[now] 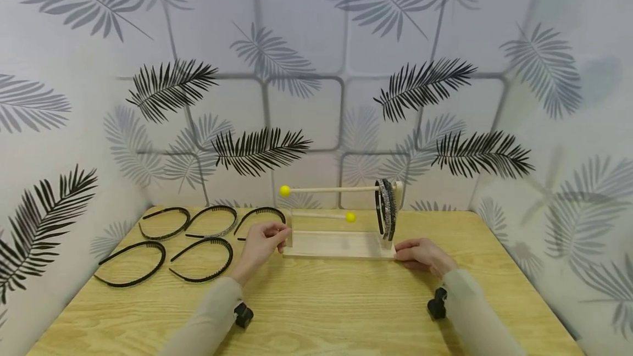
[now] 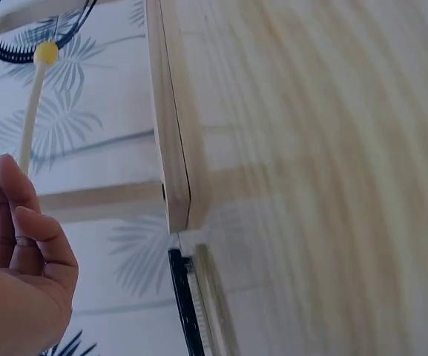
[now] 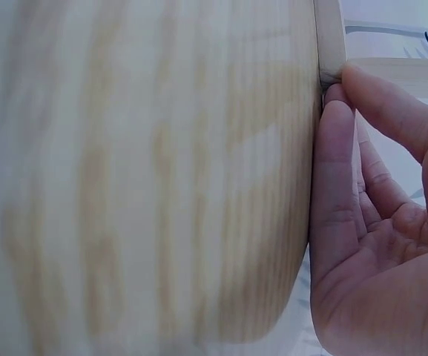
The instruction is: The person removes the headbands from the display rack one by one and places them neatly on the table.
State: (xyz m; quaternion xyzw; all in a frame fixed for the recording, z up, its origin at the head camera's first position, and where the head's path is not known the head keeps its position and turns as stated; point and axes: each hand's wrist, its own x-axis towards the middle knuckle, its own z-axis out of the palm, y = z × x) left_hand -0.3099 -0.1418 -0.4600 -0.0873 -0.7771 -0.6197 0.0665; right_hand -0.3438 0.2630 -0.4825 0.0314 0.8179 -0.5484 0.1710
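A wooden headband stand (image 1: 341, 246) sits on the table, with two rods tipped by yellow balls. Several headbands (image 1: 387, 210), some glittery, hang bunched at the right end of its upper rod. At the left end, my left hand (image 1: 264, 240) has curled fingers at the upright post (image 2: 102, 200); the exact contact is partly hidden. The lower rod (image 2: 32, 119) runs out from behind those fingers in the left wrist view. My right hand (image 1: 422, 254) pinches the right end of the base (image 3: 331, 33) between thumb and fingers, low against the tabletop.
Several dark headbands (image 1: 215, 276) lie spread over the left side of the wooden table (image 1: 336, 306); one lies just behind my left hand. Behind the table stands a wall (image 1: 306, 120) with a leaf pattern, and patterned walls flank both sides.
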